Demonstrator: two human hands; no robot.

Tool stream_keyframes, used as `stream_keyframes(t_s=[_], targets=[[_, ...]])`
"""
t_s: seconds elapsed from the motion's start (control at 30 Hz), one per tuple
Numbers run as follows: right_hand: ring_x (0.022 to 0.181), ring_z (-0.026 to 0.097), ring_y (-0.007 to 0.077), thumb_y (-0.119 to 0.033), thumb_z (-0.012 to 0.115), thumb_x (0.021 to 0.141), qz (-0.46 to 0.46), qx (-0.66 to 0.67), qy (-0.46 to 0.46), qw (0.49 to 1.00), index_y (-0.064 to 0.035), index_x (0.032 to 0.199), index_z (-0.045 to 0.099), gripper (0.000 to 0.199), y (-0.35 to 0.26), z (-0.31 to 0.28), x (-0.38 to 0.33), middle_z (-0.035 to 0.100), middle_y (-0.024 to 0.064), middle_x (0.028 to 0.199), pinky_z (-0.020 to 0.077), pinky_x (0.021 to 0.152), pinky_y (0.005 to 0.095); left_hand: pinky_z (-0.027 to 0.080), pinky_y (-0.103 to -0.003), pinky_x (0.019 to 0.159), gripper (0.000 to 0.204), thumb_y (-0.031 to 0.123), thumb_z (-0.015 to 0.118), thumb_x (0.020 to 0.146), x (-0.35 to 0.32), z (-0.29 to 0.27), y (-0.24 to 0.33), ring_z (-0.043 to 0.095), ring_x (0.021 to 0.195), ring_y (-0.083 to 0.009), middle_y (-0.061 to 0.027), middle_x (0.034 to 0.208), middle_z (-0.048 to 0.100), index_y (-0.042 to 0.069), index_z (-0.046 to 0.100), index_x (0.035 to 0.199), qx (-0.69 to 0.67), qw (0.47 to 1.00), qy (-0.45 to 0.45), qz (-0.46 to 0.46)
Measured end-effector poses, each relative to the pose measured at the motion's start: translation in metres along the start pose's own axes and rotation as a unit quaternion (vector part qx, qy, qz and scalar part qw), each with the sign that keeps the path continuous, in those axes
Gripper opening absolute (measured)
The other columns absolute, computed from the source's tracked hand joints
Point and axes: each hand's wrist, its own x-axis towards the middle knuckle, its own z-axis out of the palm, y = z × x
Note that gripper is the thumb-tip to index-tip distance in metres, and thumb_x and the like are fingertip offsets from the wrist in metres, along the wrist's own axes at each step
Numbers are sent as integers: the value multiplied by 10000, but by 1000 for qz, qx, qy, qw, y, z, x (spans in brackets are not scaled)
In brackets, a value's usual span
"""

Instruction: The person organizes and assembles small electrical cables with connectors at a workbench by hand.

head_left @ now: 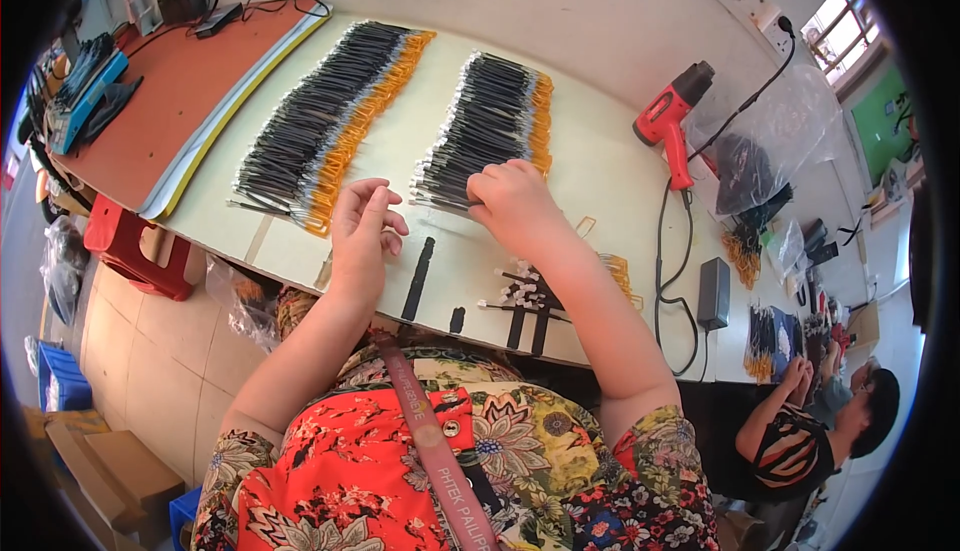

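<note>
Two long rows of short black cables with white ends and orange loops lie on the pale table (600, 101): a left row (310, 116) and a right row (485, 111). At the near end of the right row is my right hand (515, 206), closed, its fingertips pinched down against the nearest cables. Whatever it grips is hidden beneath the fingers. My left hand (365, 231) hovers between the rows' near ends, fingers apart and holding nothing. A loose bunch of similar cables (525, 291) with white connectors lies near the table edge, partly behind my right forearm.
A red heat gun (675, 121) stands at the right, its cord trailing past a black power adapter (713, 293). Black strips (418, 279) mark the table's front. A brown mat (190, 81) covers the left end; a red stool (135, 251) is below. Another person (825, 421) works at right.
</note>
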Motion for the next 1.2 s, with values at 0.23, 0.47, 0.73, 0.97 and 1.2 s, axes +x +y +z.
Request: stream_keyframes(t_s=[0.23, 0.47, 0.73, 0.97, 1.2], targets=[[860, 576, 234, -121, 700, 721, 8, -33, -41, 999, -100, 788, 573, 145, 6, 15, 13, 579, 47, 796, 381, 852, 379, 393, -185, 478, 203, 194, 509, 946, 1, -1, -1, 565, 668, -92, -62, 967, 559, 48, 491, 1086, -12, 1000, -9, -11], [853, 573, 272, -108, 657, 752, 57, -48, -9, 997, -72, 799, 595, 86, 15, -16, -2, 592, 65, 776, 417, 843, 385, 401, -193, 493, 185, 170, 501, 946, 0, -1, -1, 568, 683, -103, -67, 977, 560, 48, 492, 1083, -21, 999, -18, -21], [875, 581, 288, -96, 558, 808, 148, -121, -229, 955, -68, 895, 670, 144, 35, -64, -76, 639, 94, 828, 418, 857, 393, 397, -180, 514, 140, 129, 486, 945, -3, 1, 2, 565, 679, -95, -57, 923, 582, 58, 518, 1062, 12, 999, -40, -28], [873, 581, 263, -49, 562, 773, 101, -88, -199, 971, -73, 835, 653, 112, 33, -50, -92, 615, 80, 794, 416, 860, 385, 398, -179, 518, 126, 126, 486, 943, -3, 2, -2, 564, 647, -92, -55, 872, 593, 54, 528, 1037, 35, 997, -68, -31], [846, 576, 251, 3, 546, 731, 88, -165, -120, 975, -66, 755, 610, 96, 31, -67, -98, 572, 72, 736, 371, 994, 439, 395, -184, 515, 108, 122, 489, 939, -3, 3, -4, 561, 633, -87, -50, 837, 601, 51, 531, 1009, 46, 994, -93, -25]])
